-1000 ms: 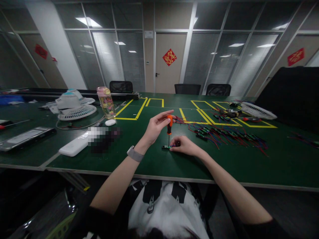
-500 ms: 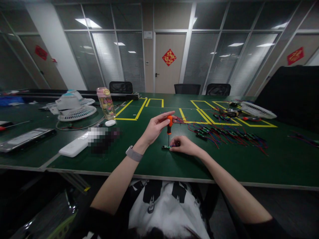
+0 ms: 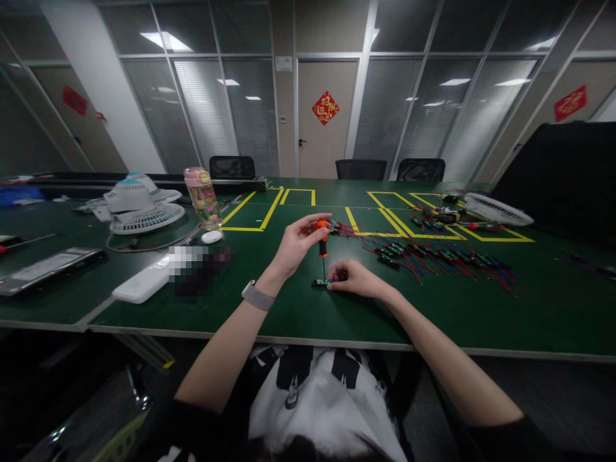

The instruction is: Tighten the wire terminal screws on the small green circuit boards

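I see the left hand (image 3: 299, 245), fingers partly curled, gripping the screwdriver (image 3: 323, 248), its tip at the circuit board (image 3: 318, 283) on the table (image 3: 293, 321), which the right hand (image 3: 355, 279) pinches. Screw-turning seems underway, calling for steady holding.

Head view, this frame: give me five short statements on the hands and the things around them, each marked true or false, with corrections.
1. The left hand holds the orange-and-black screwdriver. True.
2. The screwdriver lies flat. False: it stands roughly upright, tip down at the small circuit board.
3. The fingers of the right hand are at the circuit board. True.
4. A grey wristband is on the right arm. False: the grey wristband is on the left.
5. The pink-lidded bottle stands right of the white fans in this view. True.
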Motion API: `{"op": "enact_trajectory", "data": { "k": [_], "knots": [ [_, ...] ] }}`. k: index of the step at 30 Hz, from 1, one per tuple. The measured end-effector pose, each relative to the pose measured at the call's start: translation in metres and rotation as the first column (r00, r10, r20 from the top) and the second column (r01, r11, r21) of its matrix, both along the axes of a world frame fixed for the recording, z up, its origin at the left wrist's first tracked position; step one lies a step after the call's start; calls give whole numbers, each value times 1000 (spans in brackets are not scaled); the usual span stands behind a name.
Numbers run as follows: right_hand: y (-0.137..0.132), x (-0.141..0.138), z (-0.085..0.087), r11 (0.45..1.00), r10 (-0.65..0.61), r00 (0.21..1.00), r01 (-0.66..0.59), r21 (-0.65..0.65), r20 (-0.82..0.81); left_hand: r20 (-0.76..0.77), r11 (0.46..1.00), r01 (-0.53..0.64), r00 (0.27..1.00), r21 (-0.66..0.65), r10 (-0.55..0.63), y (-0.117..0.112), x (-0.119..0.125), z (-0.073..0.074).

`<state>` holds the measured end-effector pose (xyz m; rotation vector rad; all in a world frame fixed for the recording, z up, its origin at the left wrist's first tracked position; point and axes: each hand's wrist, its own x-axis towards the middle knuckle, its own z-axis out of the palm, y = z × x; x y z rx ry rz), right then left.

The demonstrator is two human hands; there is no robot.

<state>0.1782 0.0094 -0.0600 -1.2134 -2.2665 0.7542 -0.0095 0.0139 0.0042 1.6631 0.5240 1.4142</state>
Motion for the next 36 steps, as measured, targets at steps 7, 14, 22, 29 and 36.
{"op": "enact_trajectory", "data": {
  "k": [7,14,22,29,36],
  "knots": [
    [0,1,0,1000,5,1000,-5,9,-6,-104,924,-278,944,264,314,-4,2,-1],
    [0,0,1,1000,7,1000,-7,-7,-11,17,998,65,998,16,-65,0,2,-3],
    [-1,0,1,1000,-7,1000,7,-9,-7,-121,892,-328,917,311,379,-4,3,-3],
    [-2,0,2,1000,-5,1000,5,-9,9,2,997,-78,997,18,78,0,4,-3],
    [-2,0,1,1000,-8,1000,8,-23,-8,-28,947,-301,952,112,306,1,2,-3]
  ]
}}
